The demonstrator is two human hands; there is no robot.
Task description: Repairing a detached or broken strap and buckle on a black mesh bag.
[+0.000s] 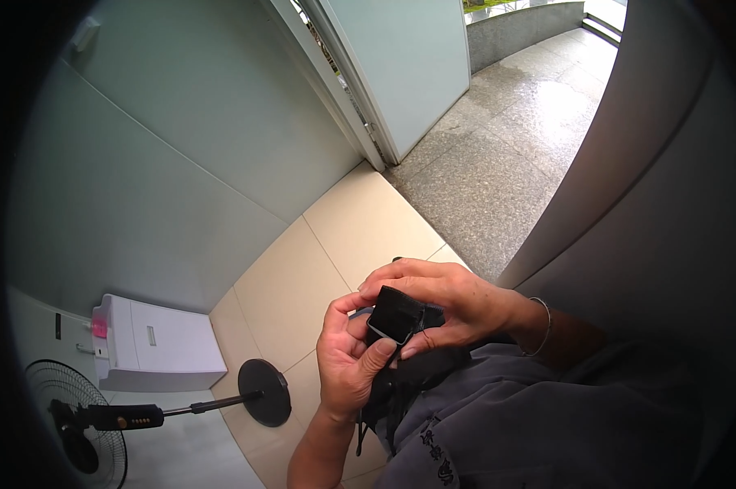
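Note:
In front of my body I hold a small black boxy object (pixel 395 313) with a pale lower edge; its exact kind I cannot make out. My left hand (pixel 345 363) is closed on its left side, the thumb pressed at the lower edge. From the right, my right hand (pixel 464 301) curls over the top and far side, its thumb reaching beneath. More black material, perhaps fabric or strap, shows between the hands and below them, and thin black cords hang down by my left wrist. A thin bracelet (pixel 544 324) circles my right wrist.
A black standing fan (pixel 123 417) is at the lower left, its round base (pixel 264 393) on beige tiles. Behind it stands a white cabinet (pixel 160 342) with a pink item (pixel 99 328). An open door (pixel 396 73) leads onto wet-looking grey stone paving (pixel 498 155). Grey panels rise on both sides.

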